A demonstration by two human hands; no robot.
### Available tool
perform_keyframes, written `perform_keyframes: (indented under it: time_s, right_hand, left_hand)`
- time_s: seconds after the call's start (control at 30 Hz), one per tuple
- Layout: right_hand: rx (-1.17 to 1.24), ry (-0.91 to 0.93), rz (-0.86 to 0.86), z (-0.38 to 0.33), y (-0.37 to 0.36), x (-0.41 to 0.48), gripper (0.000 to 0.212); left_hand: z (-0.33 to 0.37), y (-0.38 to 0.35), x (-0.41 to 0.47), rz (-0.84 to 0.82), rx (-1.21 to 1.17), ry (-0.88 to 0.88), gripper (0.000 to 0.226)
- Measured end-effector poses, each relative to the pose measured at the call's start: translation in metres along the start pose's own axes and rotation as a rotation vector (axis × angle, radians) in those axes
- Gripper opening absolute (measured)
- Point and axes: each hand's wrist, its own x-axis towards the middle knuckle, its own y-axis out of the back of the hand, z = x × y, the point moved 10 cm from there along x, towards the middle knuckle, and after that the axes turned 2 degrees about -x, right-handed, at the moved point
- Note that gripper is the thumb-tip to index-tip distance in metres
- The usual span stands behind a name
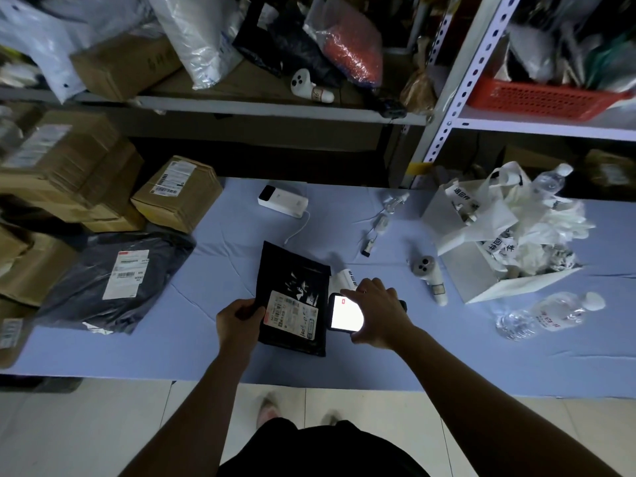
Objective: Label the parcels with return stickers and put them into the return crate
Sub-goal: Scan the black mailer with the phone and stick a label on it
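A small black parcel bag (pixel 292 287) with a white shipping label lies on the blue table (pixel 378 359) in front of me. My left hand (pixel 239 320) grips its left edge. My right hand (pixel 377 313) holds a phone (pixel 344 315) with a bright lit screen just right of the parcel. A roll of white return stickers (pixel 346 278) lies behind the phone, partly hidden by my fingers. A larger dark parcel bag (pixel 113 280) with a label lies at the left. A red crate (pixel 537 98) sits on the right shelf.
Cardboard boxes (pixel 177 194) pile up along the left side. A white power bank (pixel 283 201) with a cable lies at the back. A white box with bags and sticker strips (pixel 488 235), a handheld scanner (pixel 432 277) and water bottles (pixel 550 316) stand right.
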Motion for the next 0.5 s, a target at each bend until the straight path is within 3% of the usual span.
perform_keyframes:
  time_s: [0.33, 0.5]
  right_hand:
    - [0.079, -0.009, 0.017, 0.015, -0.002, 0.004, 0.096]
    - [0.216, -0.144, -0.008, 0.044, -0.026, 0.002, 0.095]
  left_hand:
    - [0.004, 0.002, 0.009, 0.03, -0.057, 0.029, 0.013]
    - [-0.007, -0.002, 0.011, -0.015, 0.036, 0.015, 0.015]
